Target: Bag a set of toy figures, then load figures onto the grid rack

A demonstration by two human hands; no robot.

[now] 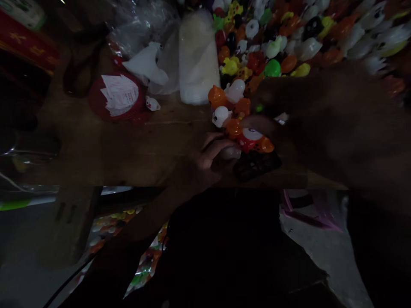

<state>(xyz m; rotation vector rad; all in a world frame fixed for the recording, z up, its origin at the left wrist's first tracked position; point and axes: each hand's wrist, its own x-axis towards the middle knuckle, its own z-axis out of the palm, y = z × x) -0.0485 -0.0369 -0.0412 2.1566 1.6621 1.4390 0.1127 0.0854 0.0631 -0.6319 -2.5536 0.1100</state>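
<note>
A dark gridded tray [257,166] lies near the table's front edge, with rows of small glossy figures at and beyond its far side: orange ones [233,127], a white one with black eyes [221,116] and a red one with white dots [246,143]. My left hand [208,158] is at the tray's left end, its fingers curled round a pale whitish figure [231,152]. Over the right part of the rows is my right hand [268,122], dark and smeared by motion. A small green spot shows by its fingers; their grip is unclear.
A big heap of colourful figures [272,47] covers the back right. Behind the hands stand a stack of clear bags [199,57] and crumpled plastic [141,25]. Left are a red dish [96,100] with paper labels [120,94] and a small white figure [153,103].
</note>
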